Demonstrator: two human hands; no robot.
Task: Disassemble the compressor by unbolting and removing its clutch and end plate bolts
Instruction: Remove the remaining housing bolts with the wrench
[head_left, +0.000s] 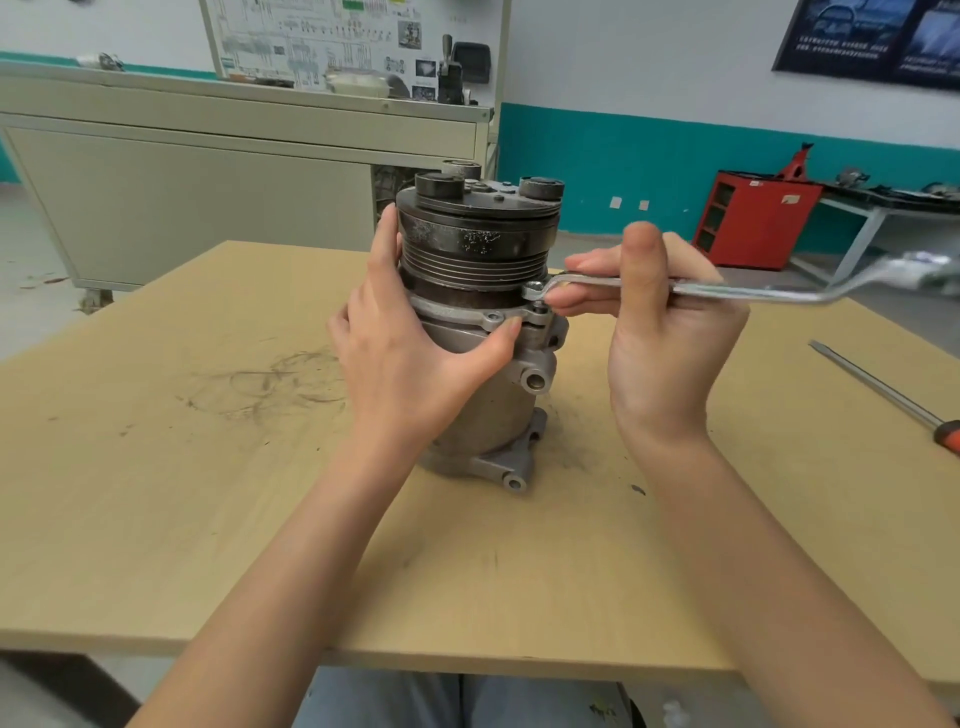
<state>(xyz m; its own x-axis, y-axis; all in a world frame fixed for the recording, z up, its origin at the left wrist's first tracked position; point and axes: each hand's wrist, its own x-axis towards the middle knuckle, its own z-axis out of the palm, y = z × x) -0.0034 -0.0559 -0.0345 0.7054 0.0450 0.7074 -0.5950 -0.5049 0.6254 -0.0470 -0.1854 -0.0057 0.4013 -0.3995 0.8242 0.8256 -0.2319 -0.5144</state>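
Left hand grips the compressor to steady it while right hand holds the wrench, its ring over a bolt for turning.

Both bare forearms are reaching forward from the lower edge, converging slightly. The left hand is cupping the compressor from its left side, with the fingers wrapping round behind and the thumb stretching across the front, its tip touching the metal. The right hand is gripping the shaft of a wrench, palm turned toward the person, thumb pointing up across the shaft and fingers extending leftward along it.
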